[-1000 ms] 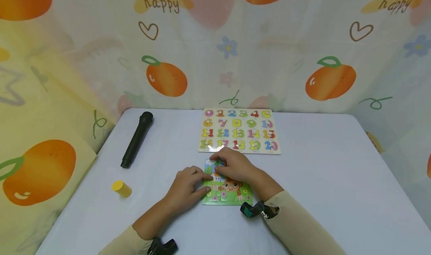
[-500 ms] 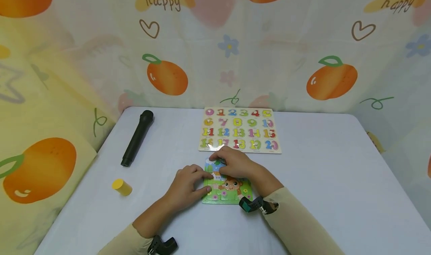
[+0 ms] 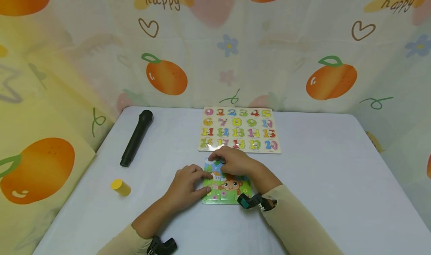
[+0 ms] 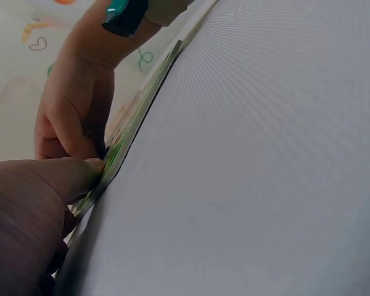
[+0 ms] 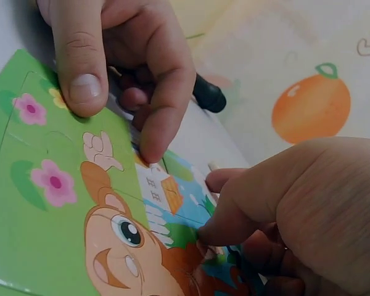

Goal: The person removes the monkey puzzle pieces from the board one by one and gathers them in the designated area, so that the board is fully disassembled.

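A jigsaw puzzle with a cartoon monkey and a small house lies flat on the white table. My left hand rests at its left side; thumb and index finger reach onto the printed face, as the right wrist view shows. My right hand bends over the upper part, thumb tip down on the picture and index finger near the far edge. In the right wrist view its other fingers curl underneath and cover that corner. I cannot tell whether they pinch a loose piece.
Behind the puzzle lies a number board, close to the right hand. At left are a black microphone-shaped object and a yellow cylinder. A printed curtain hangs along the table's back edge.
My right thumb has slid a little to the right across the puzzle, and the right wrist has shifted slightly left. The left hand stays in place.
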Available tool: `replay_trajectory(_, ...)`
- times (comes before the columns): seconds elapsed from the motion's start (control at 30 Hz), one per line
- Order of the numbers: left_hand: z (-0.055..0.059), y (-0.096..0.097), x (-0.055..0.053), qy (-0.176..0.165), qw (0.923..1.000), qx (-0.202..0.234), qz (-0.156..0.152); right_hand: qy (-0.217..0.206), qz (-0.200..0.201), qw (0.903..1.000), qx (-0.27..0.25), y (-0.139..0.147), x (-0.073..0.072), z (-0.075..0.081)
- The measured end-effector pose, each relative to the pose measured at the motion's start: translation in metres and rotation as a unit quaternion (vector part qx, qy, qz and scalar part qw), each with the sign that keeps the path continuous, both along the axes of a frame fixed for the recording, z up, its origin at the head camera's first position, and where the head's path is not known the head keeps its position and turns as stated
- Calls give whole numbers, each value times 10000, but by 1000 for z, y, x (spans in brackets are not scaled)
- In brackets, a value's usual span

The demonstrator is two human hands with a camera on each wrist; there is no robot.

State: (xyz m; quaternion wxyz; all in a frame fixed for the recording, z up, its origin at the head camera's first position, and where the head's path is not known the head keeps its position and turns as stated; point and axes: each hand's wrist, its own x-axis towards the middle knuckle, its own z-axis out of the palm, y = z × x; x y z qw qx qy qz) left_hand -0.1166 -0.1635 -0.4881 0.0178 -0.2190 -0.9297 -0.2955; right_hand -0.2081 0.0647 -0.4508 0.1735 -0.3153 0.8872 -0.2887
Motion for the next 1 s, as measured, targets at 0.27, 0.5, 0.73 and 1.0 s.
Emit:
replay_trajectory(0.27, -1, 0, 0, 76, 9999, 86, -88, -430, -218, 9988, -107, 2, -1, 4)
replay_trajectory(0.5, -3, 1, 0, 224, 9995, 175, -138, -570, -285, 9979, -100, 1, -1, 5)
replay_trajectory(0.73, -1, 1, -1, 148, 9998, 104, -129, -467, -333, 9983, -126, -3, 1, 4)
replay_trajectory(1.0, 0, 0, 0, 73, 9999, 108, -68, -449, -419, 9980, -167, -4, 3, 4)
